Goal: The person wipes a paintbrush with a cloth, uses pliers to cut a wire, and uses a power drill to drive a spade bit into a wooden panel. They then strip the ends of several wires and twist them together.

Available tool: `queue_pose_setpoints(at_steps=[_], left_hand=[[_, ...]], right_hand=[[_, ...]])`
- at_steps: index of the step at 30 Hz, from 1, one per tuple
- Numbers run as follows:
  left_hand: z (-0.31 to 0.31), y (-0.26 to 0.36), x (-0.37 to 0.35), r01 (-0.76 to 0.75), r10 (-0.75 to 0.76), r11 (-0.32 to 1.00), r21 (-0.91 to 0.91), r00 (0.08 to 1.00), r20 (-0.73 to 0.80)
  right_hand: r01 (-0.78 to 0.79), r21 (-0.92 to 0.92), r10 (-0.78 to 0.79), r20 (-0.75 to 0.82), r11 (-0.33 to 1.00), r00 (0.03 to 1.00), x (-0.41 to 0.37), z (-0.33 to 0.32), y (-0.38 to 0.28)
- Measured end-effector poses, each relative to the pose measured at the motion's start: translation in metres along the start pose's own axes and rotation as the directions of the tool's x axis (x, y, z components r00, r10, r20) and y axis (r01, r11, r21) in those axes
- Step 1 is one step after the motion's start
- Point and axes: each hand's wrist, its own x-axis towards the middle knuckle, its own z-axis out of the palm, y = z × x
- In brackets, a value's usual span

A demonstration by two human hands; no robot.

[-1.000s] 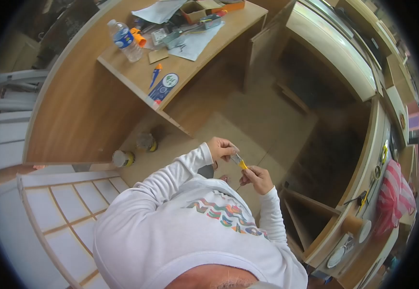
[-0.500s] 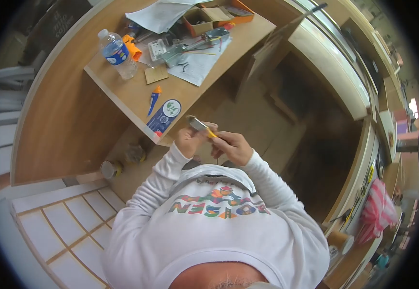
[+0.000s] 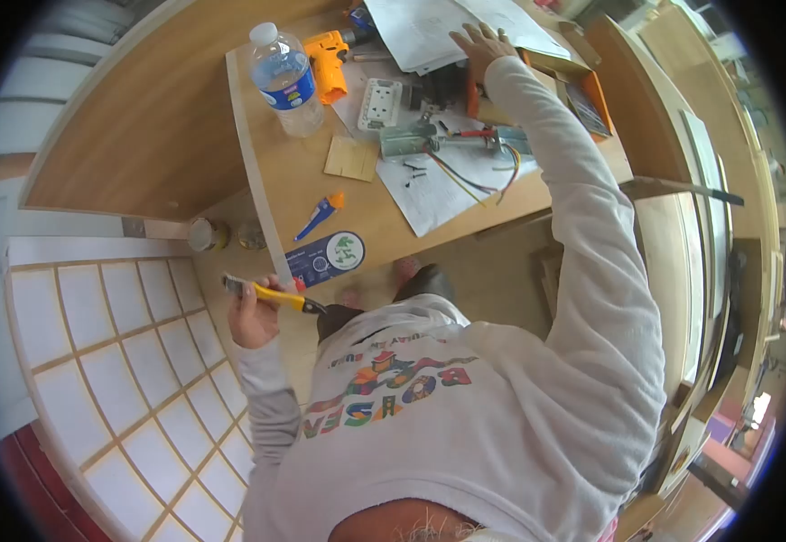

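Change since earlier: the two hands, together at the brush a half second ago, have parted; the right has gone up to the papers, while the left keeps the brush, now out to the left.
Left hand [image 3: 253, 323]: closed on a yellow-handled paintbrush [image 3: 277, 295] with a black handle end, thumb and fingers clamped near the bristles; this short hold probably steadies the brush one-handed and frees the right arm.
Brush position: in the air beside the near corner of the pale wooden desk [image 3: 289, 172], left of the white printed shirt [image 3: 465, 397].
Brush direction: bristles point left, away from the torso; the black end points right, towards it. The long axis runs mostly across the body, slightly slanted.
Right hand [image 3: 486, 45]: fingers apart, palm down on loose white papers [image 3: 415, 32]; it seems to press or steady them, not grasp them. Whether it bears weight, I cannot tell.
Right arm: stretched over the desk, its sleeve beside the open orange box [image 3: 599, 90] and the metal fitting with coloured wires [image 3: 411, 140].
Near edge: a blue cutter with an orange end [image 3: 319, 218] lies beside a dark blue card [image 3: 306, 264], probably laid there for easy reach.
Bottle: the clear plastic bottle with a blue label [image 3: 289, 88] stands upright, likely set aside from the fittings.
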Motion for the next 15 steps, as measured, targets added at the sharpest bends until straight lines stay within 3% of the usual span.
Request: queue_pose_setpoints(at_steps=[1, 2, 3, 5, 7, 9, 11, 14, 15], left_hand=[[-0.001, -0.001, -0.005, -0.052, 0.053, 0.998, 0.02, 0.997, -0.057], [-0.001, -0.003, -0.008, -0.053, 0.054, 0.998, 0.023, 0.996, -0.07], [0.0, -0.008, -0.012, -0.057, 0.058, 0.998, 0.007, 0.995, -0.079], [0.007, -0.018, -0.016, -0.051, 0.049, 0.998, -0.021, 0.994, -0.102], [0.015, -0.02, -0.015, -0.033, 0.016, 0.993, -0.115, 0.99, -0.141], [0.019, -0.022, -0.011, -0.03, 0.014, 0.993, -0.113, 0.991, -0.135], [0.024, -0.022, -0.004, -0.032, 0.019, 0.993, -0.111, 0.993, -0.119], [0.027, -0.022, 0.005, -0.036, 0.025, 0.991, -0.129, 0.996, -0.089], [0.021, -0.021, 0.009, -0.02, 0.012, 0.995, -0.1, 0.997, -0.078]], right_hand=[[0.002, 0.017, -0.002, -0.005, 1.0, 1.0, 0.013, 0.002, 0.005], [-0.084, 0.13, 0.047, 0.262, 0.988, 0.964, 0.029, 0.003, 0.018], [-0.188, 0.207, 0.056, 0.516, 0.96, 0.855, 0.044, 0.003, 0.031], [-0.182, -0.05, 0.145, 0.818, 0.982, 0.557, 0.109, 0.055, 0.081], [-0.129, -0.083, 0.152, 0.629, 0.988, 0.762, 0.104, 0.042, 0.104], [-0.06, -0.115, 0.103, 0.419, 0.992, 0.902, 0.095, 0.031, 0.127], [0.013, -0.159, 0.025, 0.238, 0.987, 0.971, 0.083, 0.02, 0.144], [0.142, -0.289, -0.144, 0.013, 0.947, 0.99, 0.075, -0.002, 0.153], [0.14, -0.292, -0.141, 0.019, 0.946, 0.99, 0.076, -0.022, 0.15]])
